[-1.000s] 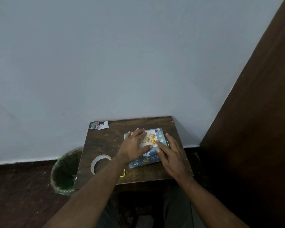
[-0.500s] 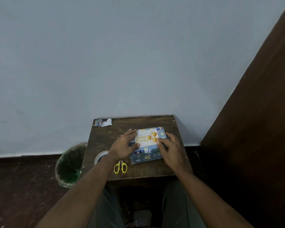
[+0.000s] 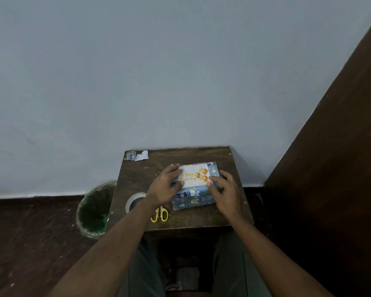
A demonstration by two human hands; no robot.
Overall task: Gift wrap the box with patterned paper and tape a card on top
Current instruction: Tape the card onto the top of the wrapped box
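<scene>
Small dark wooden table [image 3: 137, 179] pushed up against a pale blue wall [image 3: 159, 71], with the wrapped box [image 3: 194, 199] sitting right of centre on top, done up in blue patterned paper with little bunnies and such. White "Happy Birthday" card [image 3: 194, 175] with gold balloons lying flat on the box's top face, toward the far edge. Left hand [image 3: 165, 187] draped over the card's left end, fingers curled down onto that edge and the box corner, thumb tip pressing the card's near left corner, so more of a hold-down than a real grab. Right hand [image 3: 227, 191] on the other end, fingers bent, thumb and forefinger tips pressed onto the card's right edge where it meets the paper, rest of the fingers resting on the box's right side. Can't make out any tape strip under the fingertips, too small to tell. Roll of clear tape [image 3: 133, 201] lying flat near the left forearm, partly hidden by the wrist. Yellow-handled scissors [image 3: 160, 215] just beside it at the near edge, blades tucked under the arm. Scrap of leftover wrapping paper [image 3: 137, 155] in the far left corner. Green-lined bin [image 3: 94, 211] on the floor just left of the table, dark wooden panel [image 3: 330, 168] off to the right
</scene>
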